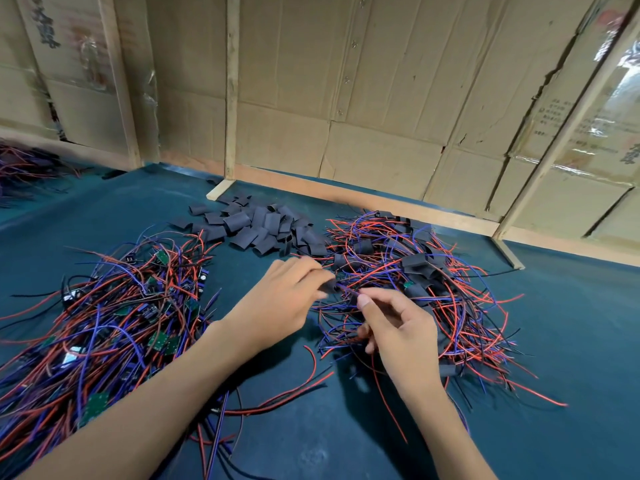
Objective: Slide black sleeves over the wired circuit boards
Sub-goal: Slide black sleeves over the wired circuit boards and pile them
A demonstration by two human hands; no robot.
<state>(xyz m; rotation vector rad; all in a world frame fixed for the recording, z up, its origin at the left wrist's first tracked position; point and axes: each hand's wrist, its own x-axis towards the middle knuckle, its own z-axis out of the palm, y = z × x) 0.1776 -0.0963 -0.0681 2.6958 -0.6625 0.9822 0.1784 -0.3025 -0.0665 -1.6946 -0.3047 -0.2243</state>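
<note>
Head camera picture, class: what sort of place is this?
Probably a small assembly workshop: heaps of red and blue wired circuit boards, a pile of short black sleeves, and flattened cardboard walls round a green-covered bench.

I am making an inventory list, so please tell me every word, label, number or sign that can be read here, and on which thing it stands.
No text can be read here with certainty.
Large dark characters on the brown cardboard panel at upper left: too blurred.
Small printed lines on the taped cardboard panel at right: too small.
Dark characters at the far right edge: cut off, blurred.
</note>
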